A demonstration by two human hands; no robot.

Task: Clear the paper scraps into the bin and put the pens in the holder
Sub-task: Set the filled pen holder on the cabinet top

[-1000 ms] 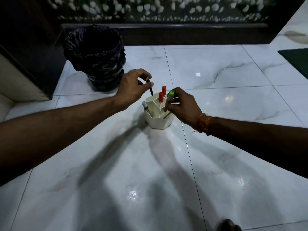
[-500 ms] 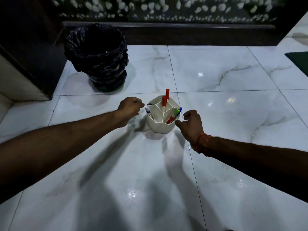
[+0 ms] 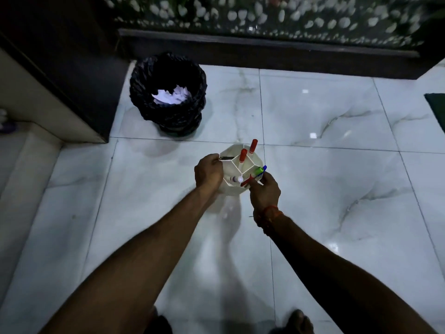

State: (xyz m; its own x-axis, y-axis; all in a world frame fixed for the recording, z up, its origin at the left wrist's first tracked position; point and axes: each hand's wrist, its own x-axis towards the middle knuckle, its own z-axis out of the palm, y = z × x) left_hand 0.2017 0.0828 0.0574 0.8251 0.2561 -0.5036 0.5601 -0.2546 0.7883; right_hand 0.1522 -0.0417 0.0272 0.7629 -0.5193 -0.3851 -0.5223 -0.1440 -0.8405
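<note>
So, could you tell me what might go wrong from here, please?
The green and blue pens lean over the rim of the white hexagonal plastic holder, right by the right hand; a nudge could tip them out. With the left hand gripping just the rim, the holder might tilt and spill the red-capped markers.

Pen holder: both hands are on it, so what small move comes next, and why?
Probably lift the holder straight up, kept level: the left hand and right hand grip its sides, pens lean loosely inside, and the paper is in the bin.
</note>
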